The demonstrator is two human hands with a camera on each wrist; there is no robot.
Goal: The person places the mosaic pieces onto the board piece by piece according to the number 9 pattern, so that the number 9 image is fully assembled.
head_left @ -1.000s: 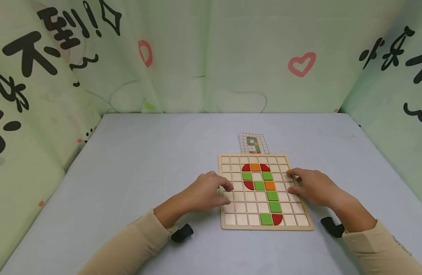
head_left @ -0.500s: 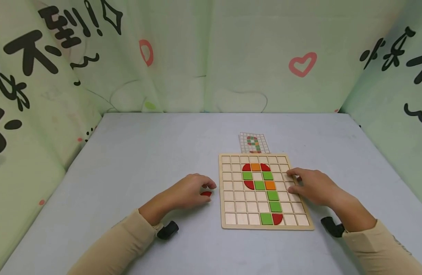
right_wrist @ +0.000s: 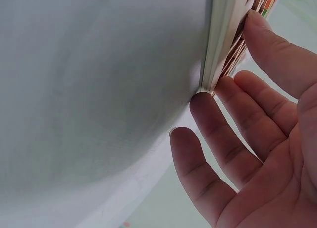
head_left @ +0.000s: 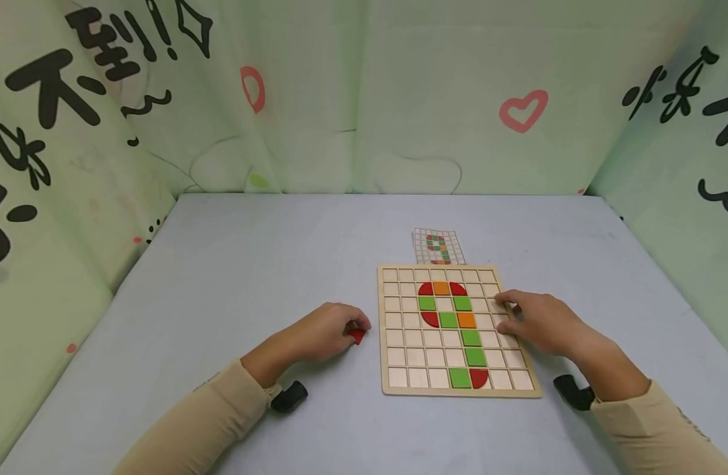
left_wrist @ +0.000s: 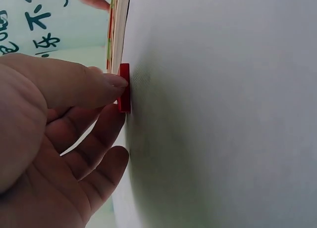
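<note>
On the table just left of the wooden grid board [head_left: 459, 394], my left hand [head_left: 324, 331] pinches a small red tile [head_left: 357, 336]. In the left wrist view, the thumb lies on the near side of the red tile [left_wrist: 125, 97], which stands out as a thin red block. My right hand [head_left: 545, 322] rests against the board's right edge. In the right wrist view, its thumb [right_wrist: 272, 42] touches the grid side and the other fingers are loosely extended near the rim. Red quarter-round tiles, green squares [head_left: 471, 338] and orange squares [head_left: 441, 289] sit in the board's cells.
A printed pattern card [head_left: 438, 245] lies behind the board, its lower edge partly hidden by it. The board stands on a white table [head_left: 251, 251]. Green printed curtains [head_left: 429, 99] enclose the table at the back and sides.
My left hand has moved left, off the board's left edge onto the table, and now pinches a red tile that lay by its fingers. The right hand stays at the board.
</note>
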